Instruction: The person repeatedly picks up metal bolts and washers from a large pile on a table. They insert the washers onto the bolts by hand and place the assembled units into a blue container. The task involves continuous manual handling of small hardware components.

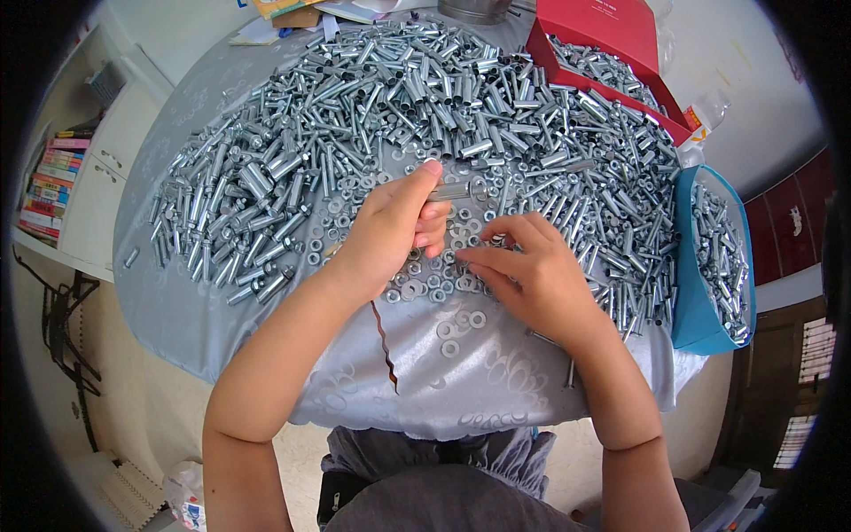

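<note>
Above the near middle of a cloth-covered table (pixel 346 390), a silvery sleeve bolt (pixel 454 191) is gripped by the left hand (pixel 386 217), held roughly level between thumb and curled fingers, with a washer-like ring (pixel 480 188) showing at its right end. Fingertips of the right hand (pixel 534 270) are placed close together over loose washers (pixel 411 288) and nuts (pixel 392 296); whether a piece is pinched there cannot be told. The step is judged to be the fitting of small hardware onto the bolt: the shaft is best kept steady with its end exposed, a single piece picked by its edge, and its hole aligned squarely, so that doubled washers and crossed threads are avoided. At upper right, an open red box (pixel 671 124), its lid (pixel 612 27) raised, is filled with similar metal pieces; a blue bin (pixel 689 275) at the table's right is likewise well filled. At the far edge, a metal pot (pixel 474 11) is partly shown, its contents indiscernible.
</note>
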Demonstrator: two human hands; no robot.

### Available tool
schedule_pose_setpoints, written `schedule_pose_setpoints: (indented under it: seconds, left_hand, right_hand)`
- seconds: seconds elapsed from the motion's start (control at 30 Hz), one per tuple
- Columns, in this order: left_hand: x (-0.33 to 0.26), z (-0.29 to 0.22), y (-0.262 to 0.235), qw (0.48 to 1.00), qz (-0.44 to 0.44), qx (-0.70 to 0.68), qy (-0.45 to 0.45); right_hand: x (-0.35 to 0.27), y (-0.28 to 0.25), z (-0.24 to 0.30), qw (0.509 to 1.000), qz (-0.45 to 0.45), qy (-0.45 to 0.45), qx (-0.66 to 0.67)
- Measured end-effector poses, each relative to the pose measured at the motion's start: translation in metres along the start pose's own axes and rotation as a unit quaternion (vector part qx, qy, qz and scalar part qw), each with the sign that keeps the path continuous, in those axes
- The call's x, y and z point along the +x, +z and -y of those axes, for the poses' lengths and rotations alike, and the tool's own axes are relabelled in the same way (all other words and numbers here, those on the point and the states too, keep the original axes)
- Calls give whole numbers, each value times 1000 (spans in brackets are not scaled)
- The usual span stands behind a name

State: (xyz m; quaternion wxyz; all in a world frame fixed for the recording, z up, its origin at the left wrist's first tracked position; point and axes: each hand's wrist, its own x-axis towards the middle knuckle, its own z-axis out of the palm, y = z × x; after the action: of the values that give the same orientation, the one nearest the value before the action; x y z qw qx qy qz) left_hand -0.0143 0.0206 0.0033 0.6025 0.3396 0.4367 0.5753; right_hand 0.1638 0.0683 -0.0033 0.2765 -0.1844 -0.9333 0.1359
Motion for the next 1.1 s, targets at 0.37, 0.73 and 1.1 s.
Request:
schedule_pose_setpoints:
  seconds: [0.37,0.73,1.1]
  left_hand:
    - [-1,1,2,1000,-12,7,-11]
    - [0,5,-1,999,2,49,3]
    - [-1,13,-3,994,34,99,4]
  right_hand:
    - [2,3,-1,999,34,23,-7]
    - [2,2,2,998,45,27,17]
    - [-2,-3,5,921,-135,205,303]
